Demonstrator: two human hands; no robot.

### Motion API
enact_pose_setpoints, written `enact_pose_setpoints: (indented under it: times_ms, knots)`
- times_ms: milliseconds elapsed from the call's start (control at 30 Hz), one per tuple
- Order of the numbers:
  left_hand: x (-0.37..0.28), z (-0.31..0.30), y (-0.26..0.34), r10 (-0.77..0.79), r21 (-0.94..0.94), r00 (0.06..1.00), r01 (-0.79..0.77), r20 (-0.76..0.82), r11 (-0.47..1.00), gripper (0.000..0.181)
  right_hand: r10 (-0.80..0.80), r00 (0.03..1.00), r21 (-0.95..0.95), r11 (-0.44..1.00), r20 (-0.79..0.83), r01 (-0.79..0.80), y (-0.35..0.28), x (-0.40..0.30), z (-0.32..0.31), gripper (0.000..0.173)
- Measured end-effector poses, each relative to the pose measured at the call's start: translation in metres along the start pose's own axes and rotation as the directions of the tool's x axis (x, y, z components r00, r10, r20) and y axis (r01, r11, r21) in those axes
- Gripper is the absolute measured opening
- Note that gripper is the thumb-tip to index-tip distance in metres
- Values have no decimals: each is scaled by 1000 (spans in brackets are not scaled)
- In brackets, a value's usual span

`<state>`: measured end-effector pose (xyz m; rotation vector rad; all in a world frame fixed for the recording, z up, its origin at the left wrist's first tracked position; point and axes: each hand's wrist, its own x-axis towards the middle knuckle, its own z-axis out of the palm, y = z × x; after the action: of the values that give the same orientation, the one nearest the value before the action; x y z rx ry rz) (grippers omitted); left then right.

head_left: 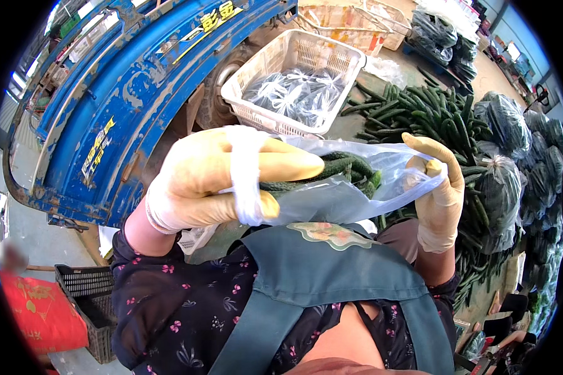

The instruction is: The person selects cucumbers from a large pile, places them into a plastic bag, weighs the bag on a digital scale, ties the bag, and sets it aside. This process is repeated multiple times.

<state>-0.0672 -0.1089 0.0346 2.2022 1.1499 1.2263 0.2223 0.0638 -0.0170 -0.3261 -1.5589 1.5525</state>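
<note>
A thin translucent plastic bag (319, 204) is stretched between my two gloved hands in front of my chest. Several dark green cucumbers (347, 164) lie inside it, partly hidden by plastic and fingers. My left hand (206, 173), in a cream glove, grips one end, with a twisted white band of plastic (247, 173) wrapped around its fingers. At the other end, my right hand (436, 187) pinches gathered plastic between thumb and fingers, its index finger raised.
Beyond my hands, a white crate (288, 44) holds tied bags (300, 91). Loose cucumbers (417, 110) are heaped at right, beside filled bags (502, 201). A blue cargo vehicle (122, 108) stands at left. A black crate (87, 286) sits lower left, near a person in red (47, 309).
</note>
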Motion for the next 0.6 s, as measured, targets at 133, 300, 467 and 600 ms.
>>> enact_pose_setpoints:
  times_ms: [133,300,467,600]
  knots:
    - [17,23,-5,-238,-101,945,266,224,959,76,10,999,135,991,53,-17,5,7,-1,56]
    - [36,76,-30,-298,-414,800,542,520,731,68,144,909,-236,970,391,-52,-23,4,29,47]
    - [48,94,-58,-111,-471,749,516,653,716,30,185,648,-671,291,739,682,-43,7,49,50]
    - [46,84,-40,-201,-374,856,404,476,835,19,56,644,-646,31,763,763,-47,11,52,58]
